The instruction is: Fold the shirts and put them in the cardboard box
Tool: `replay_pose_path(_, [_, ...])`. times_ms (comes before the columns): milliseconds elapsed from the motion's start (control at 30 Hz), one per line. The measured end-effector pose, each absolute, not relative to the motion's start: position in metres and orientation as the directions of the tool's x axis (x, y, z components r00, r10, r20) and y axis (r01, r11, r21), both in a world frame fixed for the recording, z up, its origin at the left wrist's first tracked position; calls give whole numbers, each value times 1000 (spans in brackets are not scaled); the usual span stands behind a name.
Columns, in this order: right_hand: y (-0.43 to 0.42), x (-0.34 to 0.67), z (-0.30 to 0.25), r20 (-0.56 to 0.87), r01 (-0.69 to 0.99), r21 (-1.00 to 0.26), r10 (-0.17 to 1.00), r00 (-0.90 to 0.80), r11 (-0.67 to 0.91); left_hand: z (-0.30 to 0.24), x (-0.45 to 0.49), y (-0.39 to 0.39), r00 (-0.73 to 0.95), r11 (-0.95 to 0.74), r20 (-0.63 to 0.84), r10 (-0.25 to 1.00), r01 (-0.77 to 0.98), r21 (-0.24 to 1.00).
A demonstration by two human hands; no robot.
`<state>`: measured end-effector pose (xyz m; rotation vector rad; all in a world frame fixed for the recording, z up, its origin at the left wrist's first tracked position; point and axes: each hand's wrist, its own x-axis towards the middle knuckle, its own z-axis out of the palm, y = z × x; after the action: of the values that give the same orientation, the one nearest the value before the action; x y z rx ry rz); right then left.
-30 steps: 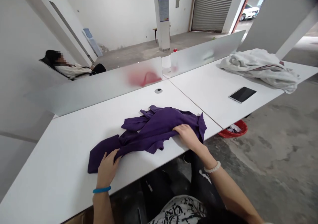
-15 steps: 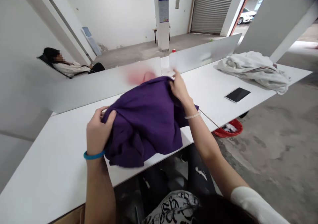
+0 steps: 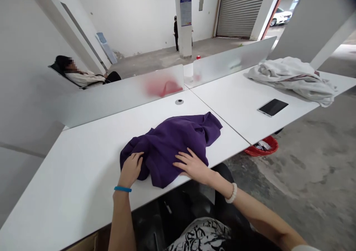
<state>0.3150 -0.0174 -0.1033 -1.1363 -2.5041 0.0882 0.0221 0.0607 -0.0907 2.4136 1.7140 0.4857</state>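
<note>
A crumpled purple garment (image 3: 175, 139) lies spread unevenly on the white table in front of me; its exact kind cannot be made out from the folds. My right hand (image 3: 191, 165) rests flat on its near right part, with fingers spread. At the garment's left end, my left hand (image 3: 132, 165) lies on the cloth, its fingers extended together and the thumb apart. A blue band circles my left wrist, and a pale beaded bracelet is on my right.
The white table (image 3: 91, 150) has a round cable hole (image 3: 179, 101) and frosted dividers (image 3: 125, 95) behind. To the right lie a tablet (image 3: 273, 107) and a heap of pale cloth (image 3: 289, 76). A red-lined bin (image 3: 263, 147) stands below. One person (image 3: 80, 74) reclines beyond; another (image 3: 176, 32) stands by the pillar.
The purple garment, lifted between both hands before, now lies lower on the table. My right hand let go of its far edge and came down nearer; the left loosened its grip.
</note>
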Motion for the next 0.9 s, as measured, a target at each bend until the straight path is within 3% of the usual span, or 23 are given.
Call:
replay_pose_path(67, [-3,333,-109,314,756,-282,802,-509,590,-90,11,60,240,-282,192,951,931,234])
replay_pose_path(167, [14,358,-102,387,838,-376,889,-246,396,-83,-5,50,138,-172,229,964,976,133])
replay_pose_path(267, [9,367,-90,509,903,-349,860,-42,250,-73,-2,38,118,-177,390,913,977,119])
replay_pose_path(367, [-11,365,-85,515,903,-211,828,-223,375,-66,21,30,243,-367,465,851,910,195])
replay_pose_path(433, [-25,366,-89,451,858,-121,798,-401,499,-66,40,29,441,-537,382,812,821,195])
replay_pose_path(500, [-37,371,-97,412,838,-71,781,-469,541,-71,57,29,627,-675,267,732,718,167])
replay_pose_path(633, [-50,386,-117,442,859,-52,783,-438,510,-87,78,35,772,-790,172,612,603,110])
replay_pose_path(767, [-53,385,-124,475,865,-85,783,-402,495,-104,87,48,745,-761,172,645,645,60])
replay_pose_path(900, [-46,374,-108,609,859,-232,757,-238,457,-104,92,55,684,-719,232,692,682,135])
